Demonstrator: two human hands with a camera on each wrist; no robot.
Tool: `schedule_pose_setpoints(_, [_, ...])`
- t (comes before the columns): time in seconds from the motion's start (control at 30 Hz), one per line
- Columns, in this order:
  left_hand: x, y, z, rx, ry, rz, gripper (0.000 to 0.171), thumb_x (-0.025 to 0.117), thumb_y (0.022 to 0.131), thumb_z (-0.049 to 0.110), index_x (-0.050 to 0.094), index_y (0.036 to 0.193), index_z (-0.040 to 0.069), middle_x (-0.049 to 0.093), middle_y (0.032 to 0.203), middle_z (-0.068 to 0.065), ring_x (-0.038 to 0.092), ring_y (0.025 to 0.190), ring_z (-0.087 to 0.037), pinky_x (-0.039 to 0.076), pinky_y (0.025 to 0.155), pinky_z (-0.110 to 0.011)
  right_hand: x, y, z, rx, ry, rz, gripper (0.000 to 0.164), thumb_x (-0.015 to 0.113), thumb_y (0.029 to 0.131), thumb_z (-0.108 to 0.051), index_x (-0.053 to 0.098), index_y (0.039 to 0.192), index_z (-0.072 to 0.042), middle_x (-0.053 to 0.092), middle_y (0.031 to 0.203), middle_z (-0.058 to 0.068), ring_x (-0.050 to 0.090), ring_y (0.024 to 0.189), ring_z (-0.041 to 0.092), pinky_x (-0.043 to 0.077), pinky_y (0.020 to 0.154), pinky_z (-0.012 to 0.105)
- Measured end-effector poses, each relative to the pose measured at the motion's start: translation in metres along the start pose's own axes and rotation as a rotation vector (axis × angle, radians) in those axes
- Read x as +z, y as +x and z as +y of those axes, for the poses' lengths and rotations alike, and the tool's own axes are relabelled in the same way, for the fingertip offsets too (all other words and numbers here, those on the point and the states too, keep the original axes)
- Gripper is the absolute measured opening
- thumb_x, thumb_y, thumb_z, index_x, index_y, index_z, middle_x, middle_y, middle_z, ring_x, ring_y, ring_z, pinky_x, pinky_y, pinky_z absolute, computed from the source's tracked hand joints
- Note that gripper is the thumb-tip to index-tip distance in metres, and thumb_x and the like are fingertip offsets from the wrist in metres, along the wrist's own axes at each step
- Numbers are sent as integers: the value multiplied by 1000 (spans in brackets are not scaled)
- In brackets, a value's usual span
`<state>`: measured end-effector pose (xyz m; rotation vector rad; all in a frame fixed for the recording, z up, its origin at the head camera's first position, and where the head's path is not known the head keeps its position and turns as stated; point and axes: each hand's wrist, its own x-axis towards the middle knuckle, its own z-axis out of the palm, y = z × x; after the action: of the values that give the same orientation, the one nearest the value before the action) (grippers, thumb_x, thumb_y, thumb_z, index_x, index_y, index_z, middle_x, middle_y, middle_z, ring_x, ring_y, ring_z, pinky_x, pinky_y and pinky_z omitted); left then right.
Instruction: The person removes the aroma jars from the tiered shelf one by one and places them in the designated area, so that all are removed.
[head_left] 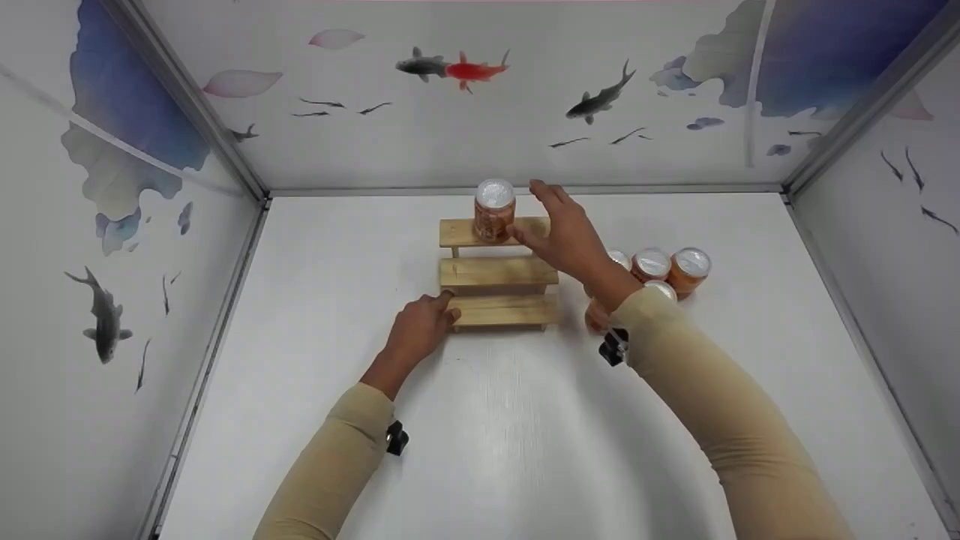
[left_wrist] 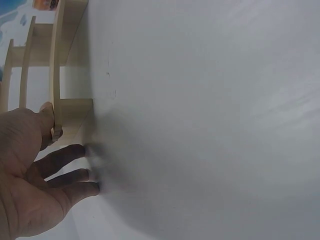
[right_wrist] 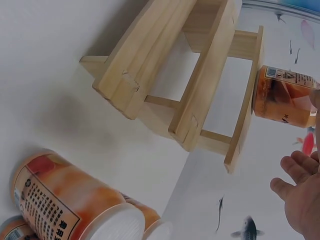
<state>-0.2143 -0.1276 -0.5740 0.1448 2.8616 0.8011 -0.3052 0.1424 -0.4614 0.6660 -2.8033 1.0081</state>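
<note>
A three-step wooden rack (head_left: 499,271) stands on the white table, its steps rising toward the back wall. My left hand (head_left: 420,328) pinches the left end of the lowest step between thumb and index finger; in the left wrist view its other fingers (left_wrist: 82,191) are spread near the table. A jar with orange contents and a silvery lid (head_left: 494,212) stands upright on the top step, left of the middle. Beside that jar is my right hand (head_left: 568,232), fingers spread and raised, thumb right at the jar's side.
Several similar jars (head_left: 690,271) stand grouped right of the rack, partly hidden by my right forearm; the right wrist view shows a printed label on one jar (right_wrist: 65,195). White walls (head_left: 510,150) painted with fish enclose the table at the back and both sides.
</note>
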Motion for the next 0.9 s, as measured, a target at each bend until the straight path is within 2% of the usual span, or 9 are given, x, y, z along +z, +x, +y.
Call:
schedule_pose_setpoints(0.23, [0,0,1,-8,-7,1,47,59,116,37,64,154,11,77,131,-22,76,120,-38,60,100,-56,14,11,-10,-2,38,-7,85,81,104,-38,40,168,-2,55,161,23,57,149,41,47,123,58])
schedule_pose_setpoints(0.6, [0,1,-2,4,3,16,43,60,116,35,66,152,12,76,129,-23,76,117,-38,61,97,-57,26,24,-22,41,92,-7,85,82,104,-29,37,168,3,55,160,26,58,147,41,48,123,54])
schedule_pose_setpoints(0.9, [1,0,0,1,-1,16,45,60,116,36,65,154,12,76,134,-24,75,123,-40,61,101,-56,33,28,-23,71,112,22,83,83,103,-27,39,166,3,60,152,25,65,130,38,55,110,51])
